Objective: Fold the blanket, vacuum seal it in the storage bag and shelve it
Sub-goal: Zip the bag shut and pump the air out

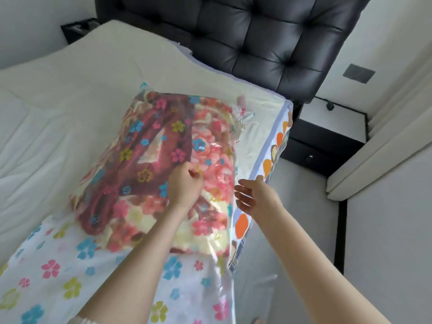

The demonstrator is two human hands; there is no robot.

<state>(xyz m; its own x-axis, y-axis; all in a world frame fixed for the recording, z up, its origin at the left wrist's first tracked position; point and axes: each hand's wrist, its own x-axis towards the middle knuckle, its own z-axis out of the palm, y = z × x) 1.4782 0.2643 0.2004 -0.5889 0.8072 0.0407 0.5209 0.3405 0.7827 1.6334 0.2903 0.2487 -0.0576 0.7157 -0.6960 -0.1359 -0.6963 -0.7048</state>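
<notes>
A folded blanket (149, 160), dark red with pink and cream flowers, lies inside a clear storage bag (70, 272) printed with coloured flowers, on the bed. My left hand (184, 183) rests on top of the bagged blanket with its fingers curled, pinching the plastic film. To the right, my right hand (250, 195) hovers with relaxed fingers beside the bag's open edge (268, 164), a lilac strip with orange marks, at the bed's right side. Whether that hand touches the strip is unclear.
The white bed (58, 101) stretches left and back to a black tufted headboard (257, 36). A dark nightstand (327, 134) stands right of the bed, another (79, 28) at the far left. Pale floor and white wall panels lie on the right.
</notes>
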